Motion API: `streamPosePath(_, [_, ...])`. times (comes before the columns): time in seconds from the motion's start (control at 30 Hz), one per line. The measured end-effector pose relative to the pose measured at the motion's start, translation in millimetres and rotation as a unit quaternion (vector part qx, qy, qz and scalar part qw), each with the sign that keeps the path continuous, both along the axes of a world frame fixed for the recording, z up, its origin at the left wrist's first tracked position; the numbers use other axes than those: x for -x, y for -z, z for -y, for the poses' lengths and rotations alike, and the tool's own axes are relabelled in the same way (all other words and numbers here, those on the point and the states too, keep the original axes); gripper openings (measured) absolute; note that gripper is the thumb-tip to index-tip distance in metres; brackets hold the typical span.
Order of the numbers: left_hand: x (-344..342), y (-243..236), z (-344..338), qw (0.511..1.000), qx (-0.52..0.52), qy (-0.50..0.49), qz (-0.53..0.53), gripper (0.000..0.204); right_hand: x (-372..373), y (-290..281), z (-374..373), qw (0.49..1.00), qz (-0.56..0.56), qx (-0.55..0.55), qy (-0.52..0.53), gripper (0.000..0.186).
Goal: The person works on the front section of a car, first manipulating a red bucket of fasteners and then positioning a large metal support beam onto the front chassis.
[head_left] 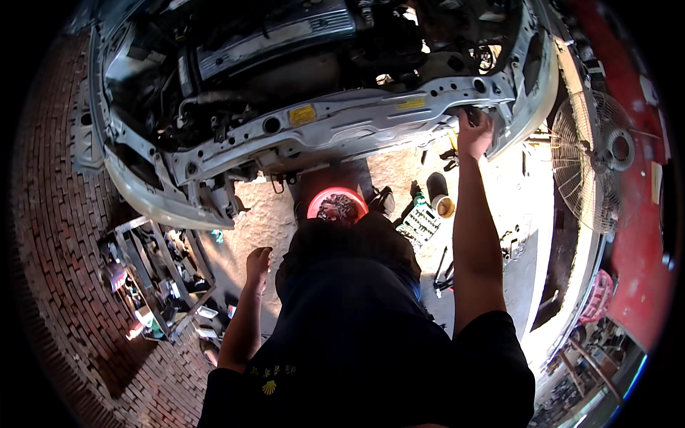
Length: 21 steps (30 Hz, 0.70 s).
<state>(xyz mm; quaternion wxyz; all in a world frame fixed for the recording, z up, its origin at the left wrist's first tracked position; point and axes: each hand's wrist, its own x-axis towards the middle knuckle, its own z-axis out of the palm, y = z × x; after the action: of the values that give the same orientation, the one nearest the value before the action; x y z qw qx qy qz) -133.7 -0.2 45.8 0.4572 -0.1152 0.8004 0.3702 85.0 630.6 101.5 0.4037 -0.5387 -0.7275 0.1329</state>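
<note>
My right hand point(476, 135) reaches out to the right part of the silver metal crossmember point(349, 128) at the front of a car. Its fingers are bent and closed against the lower edge of that panel; the fingertips are partly in shadow. My left hand point(258, 268) hangs low at my left side, away from the car. Its fingers are loosely bent, with nothing seen in them. Behind the crossmember lies the open engine bay, with a ribbed engine cover point(278, 39) and dark hoses.
Below the car front stand a red basin point(337, 205) of dark parts, a socket set point(419, 222) and a round tin point(444, 207). A large fan point(592, 160) is at the right. At the left, a cluttered metal rack point(164, 274) stands on brick paving point(64, 235).
</note>
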Motion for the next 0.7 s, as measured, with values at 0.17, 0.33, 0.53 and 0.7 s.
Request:
streamPosePath(0.17, [24, 0, 2, 0.998, 0.014, 0.032, -0.048, 0.027, 3, -7, 4, 0.999, -0.003, 0.037, 0.025, 0.027])
streamPosePath(0.33, [34, 3, 12, 0.996, 0.017, 0.047, -0.075, 0.027, 2, -12, 4, 0.998, -0.056, 0.004, -0.017, 0.024])
streamPosePath(0.53, [24, -4, 16, 0.997, 0.064, 0.036, -0.040, 0.027, 1, -9, 3, 0.998, -0.056, 0.040, 0.004, 0.024])
streamPosePath(0.7, [17, -9, 17, 0.993, 0.087, 0.069, -0.047, 0.027, -2, -5, 2, 0.996, 0.005, 0.088, 0.028, 0.027])
